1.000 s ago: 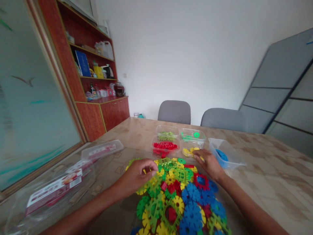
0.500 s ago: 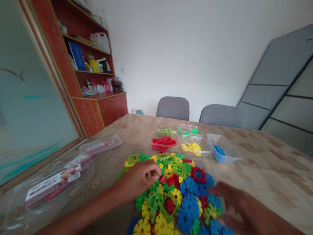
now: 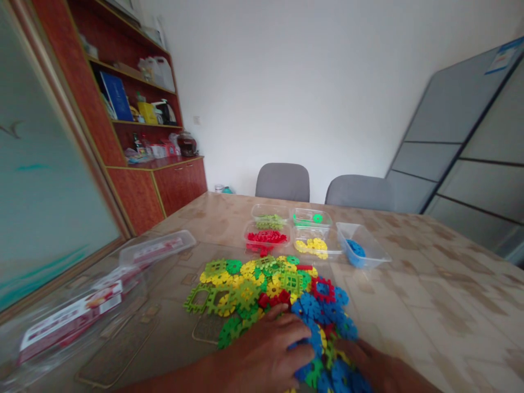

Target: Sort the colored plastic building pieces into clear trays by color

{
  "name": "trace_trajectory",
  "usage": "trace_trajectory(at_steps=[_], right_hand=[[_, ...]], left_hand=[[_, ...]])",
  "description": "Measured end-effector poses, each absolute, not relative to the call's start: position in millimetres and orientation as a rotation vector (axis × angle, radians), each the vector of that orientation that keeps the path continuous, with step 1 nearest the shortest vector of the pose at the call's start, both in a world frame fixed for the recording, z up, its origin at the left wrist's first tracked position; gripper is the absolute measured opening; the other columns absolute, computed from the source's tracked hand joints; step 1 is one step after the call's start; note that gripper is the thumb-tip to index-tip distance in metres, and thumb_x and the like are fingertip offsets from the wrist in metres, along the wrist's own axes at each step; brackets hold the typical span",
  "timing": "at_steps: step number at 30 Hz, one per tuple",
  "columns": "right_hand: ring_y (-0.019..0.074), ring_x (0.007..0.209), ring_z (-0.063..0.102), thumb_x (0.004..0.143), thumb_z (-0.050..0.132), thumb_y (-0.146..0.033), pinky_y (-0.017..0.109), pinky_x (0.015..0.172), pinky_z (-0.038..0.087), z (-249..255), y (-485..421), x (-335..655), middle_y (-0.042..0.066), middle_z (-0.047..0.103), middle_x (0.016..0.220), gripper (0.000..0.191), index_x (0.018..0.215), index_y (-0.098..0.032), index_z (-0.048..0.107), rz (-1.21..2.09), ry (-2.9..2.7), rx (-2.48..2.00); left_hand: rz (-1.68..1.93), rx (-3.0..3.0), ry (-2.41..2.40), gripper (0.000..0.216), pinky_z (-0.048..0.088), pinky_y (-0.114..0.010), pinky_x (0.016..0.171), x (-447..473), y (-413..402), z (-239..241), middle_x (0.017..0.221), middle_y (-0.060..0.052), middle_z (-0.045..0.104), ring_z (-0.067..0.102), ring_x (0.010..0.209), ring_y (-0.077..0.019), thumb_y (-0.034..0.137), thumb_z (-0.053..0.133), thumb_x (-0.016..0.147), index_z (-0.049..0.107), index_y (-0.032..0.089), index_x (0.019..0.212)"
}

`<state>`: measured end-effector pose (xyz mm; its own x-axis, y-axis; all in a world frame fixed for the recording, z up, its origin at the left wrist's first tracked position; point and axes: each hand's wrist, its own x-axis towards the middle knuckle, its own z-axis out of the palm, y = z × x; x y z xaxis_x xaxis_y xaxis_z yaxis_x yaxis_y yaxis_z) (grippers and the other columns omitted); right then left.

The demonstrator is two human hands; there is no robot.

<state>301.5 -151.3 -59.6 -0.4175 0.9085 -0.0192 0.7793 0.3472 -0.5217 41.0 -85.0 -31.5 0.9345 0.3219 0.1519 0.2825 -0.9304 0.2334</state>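
Note:
Over the near part of a pile of notched plastic building pieces, my left hand [image 3: 276, 344] lies palm down with its fingers apart, touching the pile beside blue discs [image 3: 309, 305]. My right hand [image 3: 370, 363] is low at the pile's right edge, among blue pieces; its fingertips are blurred and partly hidden. Red pieces [image 3: 282, 297] lie just beyond my left fingers. Farther left are yellow discs [image 3: 248, 267] and light-green square frames [image 3: 200, 299]. A red gear-like ring [image 3: 323, 290] sits on the blue part.
Behind the pile stand clear tubs: one with red pieces [image 3: 268, 238], one with yellow discs [image 3: 311, 246], one with blue discs [image 3: 355, 250], others with green pieces [image 3: 269, 221]. Clear lids and labelled packaging [image 3: 73, 316] lie left. Two grey chairs [image 3: 282, 181] are beyond the table.
My left hand has moved right and nearer, from the pile's left side onto its near middle. My right hand has come lower and slightly left. The camera view has shifted slightly.

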Motion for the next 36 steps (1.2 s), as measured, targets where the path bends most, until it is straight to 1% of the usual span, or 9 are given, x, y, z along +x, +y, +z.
trace_trajectory(at_steps=[4,7,12,16,18,22,28,32,36], right_hand=[[0.0274,0.084,0.067,0.063,0.067,-0.013,0.034,0.071,0.055,-39,-138,282,0.009,0.067,0.106,0.065,0.125,-0.030,0.056,0.668,-2.378,-1.442],[0.0228,0.085,0.064,0.061,0.068,-0.007,0.032,0.074,0.051,-24,-129,265,0.007,0.065,0.103,0.055,0.113,-0.024,0.060,0.689,-2.413,-1.382],[0.0148,0.069,0.059,0.070,0.069,-0.011,0.025,0.061,0.043,-23,-112,250,0.003,0.064,0.091,0.035,0.103,-0.020,0.061,0.703,-2.393,-1.336],[0.0126,0.066,0.058,0.085,0.055,-0.012,0.023,0.060,0.041,-17,-107,266,0.000,0.065,0.079,0.012,0.088,-0.019,0.064,0.686,-2.304,-1.318],[0.0123,0.064,0.057,0.089,0.050,-0.014,0.022,0.059,0.041,-8,-109,275,0.000,0.064,0.074,0.015,0.084,-0.019,0.063,0.654,-2.271,-1.342],[0.0120,0.060,0.056,0.085,0.052,-0.011,0.021,0.054,0.039,0,-117,277,-0.001,0.064,0.070,0.016,0.080,-0.020,0.065,0.720,-2.286,-1.346],[0.0159,0.077,0.063,0.077,0.056,-0.004,0.025,0.067,0.045,-14,-130,257,0.001,0.069,0.088,0.027,0.094,-0.023,0.065,0.773,-2.374,-1.322],[0.0168,0.071,0.060,0.070,0.064,-0.006,0.026,0.061,0.041,-20,-132,256,0.002,0.067,0.085,0.036,0.102,-0.022,0.062,0.682,-2.427,-1.433],[0.0163,0.074,0.058,0.062,0.068,-0.004,0.025,0.063,0.039,-28,-134,258,0.001,0.064,0.088,0.038,0.095,-0.022,0.061,0.650,-2.403,-1.428]], left_hand=[[0.289,2.870,0.569,0.032,0.038,-0.034,0.095,33,-85,-24,0.111,-0.004,0.063,0.056,0.103,-0.0231,0.028,0.075,0.080,0.057,0.021,0.106],[0.301,2.816,0.586,0.029,0.039,-0.030,0.090,27,-83,-23,0.111,-0.002,0.064,0.057,0.103,-0.0212,0.025,0.074,0.081,0.058,0.022,0.105],[0.301,2.810,0.602,0.017,0.040,-0.029,0.083,19,-76,-23,0.104,-0.002,0.066,0.059,0.096,-0.0206,0.032,0.067,0.087,0.060,0.022,0.098],[0.276,2.860,0.656,0.016,0.042,-0.029,0.078,15,-69,-18,0.093,-0.004,0.068,0.060,0.089,-0.0212,0.035,0.062,0.090,0.063,0.021,0.097],[0.264,2.873,0.685,0.014,0.042,-0.027,0.074,14,-66,-15,0.088,-0.004,0.067,0.061,0.084,-0.0202,0.033,0.058,0.092,0.064,0.020,0.094],[0.313,2.849,0.716,0.014,0.041,-0.024,0.070,9,-61,-12,0.087,-0.003,0.067,0.061,0.081,-0.0179,0.030,0.054,0.095,0.065,0.021,0.097],[0.338,2.810,0.756,0.008,0.041,-0.024,0.069,2,-54,-17,0.086,-0.002,0.067,0.061,0.081,-0.0174,0.028,0.060,0.092,0.065,0.022,0.095],[0.343,2.793,0.795,0.008,0.041,-0.025,0.071,-4,-49,-12,0.088,-0.002,0.068,0.062,0.084,-0.0188,0.026,0.062,0.091,0.066,0.022,0.096],[0.452,2.681,0.875,0.007,0.040,-0.025,0.073,-7,-48,-1,0.088,-0.002,0.069,0.063,0.084,-0.0183,0.022,0.062,0.090,0.067,0.022,0.094]])
